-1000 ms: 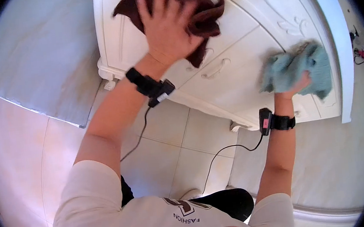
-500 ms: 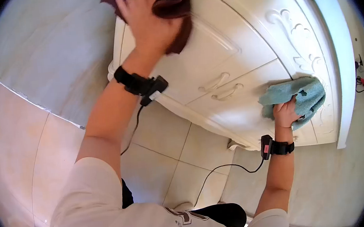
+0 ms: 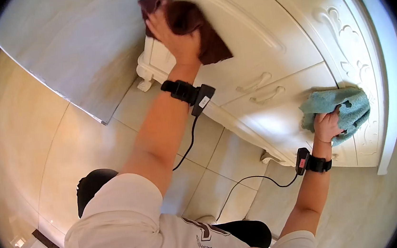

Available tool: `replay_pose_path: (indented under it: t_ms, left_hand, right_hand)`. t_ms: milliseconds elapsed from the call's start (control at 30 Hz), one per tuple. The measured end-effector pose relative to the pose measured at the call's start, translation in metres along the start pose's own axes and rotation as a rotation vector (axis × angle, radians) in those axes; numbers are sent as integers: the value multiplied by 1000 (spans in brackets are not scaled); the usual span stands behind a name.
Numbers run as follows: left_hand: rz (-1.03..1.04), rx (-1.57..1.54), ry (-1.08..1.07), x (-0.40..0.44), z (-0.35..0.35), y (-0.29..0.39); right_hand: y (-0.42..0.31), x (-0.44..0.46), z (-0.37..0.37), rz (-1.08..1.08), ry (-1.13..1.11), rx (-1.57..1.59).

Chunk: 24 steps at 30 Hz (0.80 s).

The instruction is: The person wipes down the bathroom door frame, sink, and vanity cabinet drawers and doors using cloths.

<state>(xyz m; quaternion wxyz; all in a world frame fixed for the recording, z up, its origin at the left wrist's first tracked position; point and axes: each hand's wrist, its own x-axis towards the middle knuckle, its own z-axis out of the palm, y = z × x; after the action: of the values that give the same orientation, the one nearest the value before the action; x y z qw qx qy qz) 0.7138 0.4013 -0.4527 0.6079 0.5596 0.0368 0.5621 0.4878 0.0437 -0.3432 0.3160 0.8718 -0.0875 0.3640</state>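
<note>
My left hand (image 3: 180,43) holds a dark brown cloth (image 3: 214,45) against the lower left part of a white cabinet door (image 3: 242,29). Part of the cloth bunches up over the fingers, and one corner hangs past the cabinet's edge. On the right, my right hand (image 3: 327,128) grips a worn teal towel (image 3: 322,103) with ragged holes, which lies against the cabinet front near the carved trim. Two curved handles, an upper handle (image 3: 254,83) and a lower handle (image 3: 267,96), sit between my hands on neighbouring doors.
Carved scrollwork (image 3: 343,38) runs along the cabinet beside its pale top edge (image 3: 385,82). Short feet, such as the left foot (image 3: 145,84), stand on the tiled floor (image 3: 200,143). A grey marbled panel (image 3: 71,45) is at left. Black cables (image 3: 247,179) trail from both wrist devices.
My left hand has slid the brown cloth down the door and to the right. The right hand stays on the teal towel in nearly the same place. The whole view has shifted slightly.
</note>
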Motion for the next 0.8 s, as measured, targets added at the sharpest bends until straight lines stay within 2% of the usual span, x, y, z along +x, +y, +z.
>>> replay_pose_path:
  t_ms: [67, 133, 200, 267, 300, 367, 467, 500, 533, 567, 600, 633, 667, 733, 767, 800]
  left_hand:
    - [-99, -42, 27, -29, -6, -47]
    - [-185, -32, 69, -56, -16, -90]
    - [-408, -176, 97, -74, -31, -124]
    - [-419, -107, -10, -91, -52, -153]
    - [-451, -103, -38, -101, -56, -164]
    - [-474, -133, -35, -94, -50, -153]
    - [-483, -225, 41, -58, -10, -88]
    - [-427, -226, 73, -39, 6, -56]
    - [-325, -188, 69, -26, 18, -23]
    - [-192, -124, 31, -19, 25, 12]
    - [44, 70, 4, -15, 26, 39]
    - [151, 66, -102, -12, 24, 64]
    - [257, 62, -207, -13, 20, 81]
    - [487, 31, -453, -26, 11, 100]
    - [579, 6, -570, -38, 8, 95]
    - [688, -3, -738, -42, -3, 97]
  right_hand:
    - [-10, 4, -8, 8, 156, 25]
    - [-2, 3, -2, -27, 116, -68]
    - [-4, 5, -4, -51, 82, -166]
    - [-15, 12, -14, -31, 222, -1]
    - [-6, 7, -1, -49, 220, -86]
    - [-14, 9, -12, -13, 203, -52]
    - [-30, 14, -26, 61, 223, 28]
    - [-20, 9, -11, 30, 127, -67]
    - [-21, 10, -7, -76, 155, -157]
    - [-37, 17, -16, 5, 109, 12]
    - [-65, 26, -34, -82, 169, -95]
    - [-80, 26, -28, -137, 177, -43]
    - [-105, 26, -34, 63, 38, 275]
    - [-122, 3, -14, -164, -160, 302]
    - [-137, -10, -3, -263, -133, 396]
    - [-144, -16, -2, -261, -133, 394]
